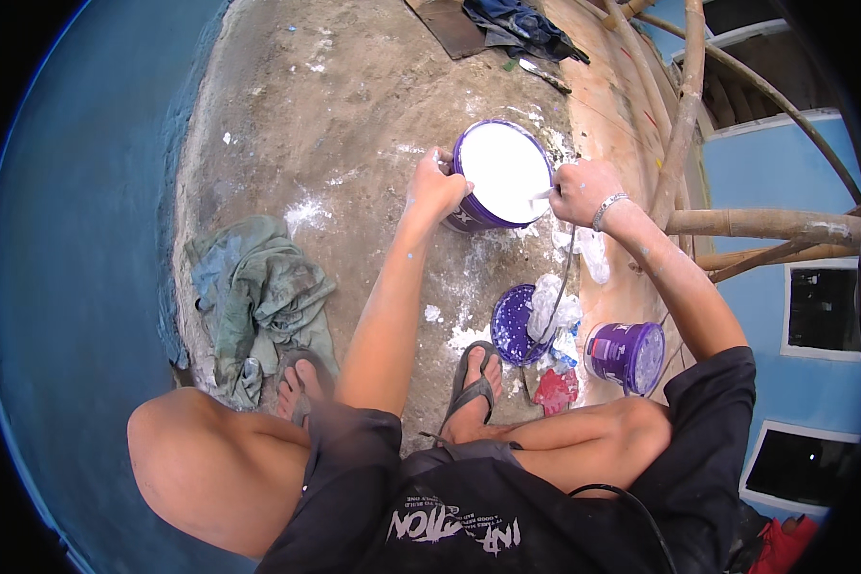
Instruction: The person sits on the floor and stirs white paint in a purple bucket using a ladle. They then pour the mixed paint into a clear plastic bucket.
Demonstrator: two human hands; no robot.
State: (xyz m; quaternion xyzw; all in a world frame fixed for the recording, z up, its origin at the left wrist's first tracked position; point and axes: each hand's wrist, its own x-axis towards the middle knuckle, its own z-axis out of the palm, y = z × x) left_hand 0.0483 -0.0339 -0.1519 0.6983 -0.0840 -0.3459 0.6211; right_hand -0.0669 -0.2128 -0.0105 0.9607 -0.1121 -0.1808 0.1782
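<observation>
A purple bucket (467, 220) stands on the rough ground ahead of me, filled nearly to its rim with smooth white paste (503, 170). My left hand (437, 188) is closed on the bucket's left rim, thumb toward the paste. At the opposite rim, my right hand (584, 189) is closed round a slim, white-smeared tool (542, 195) whose tip touches the paste; its kind is mostly hidden by the fingers. A bracelet circles my right wrist.
Near my right foot lie a white-specked purple lid (513, 323), crumpled plastic (555, 308) and a second purple bucket (626, 356), tipped over. Green cloth (258, 297) lies left by the blue wall (77, 249). Bamboo poles (758, 226) stand right; a knife-like tool (545, 77) lies beyond.
</observation>
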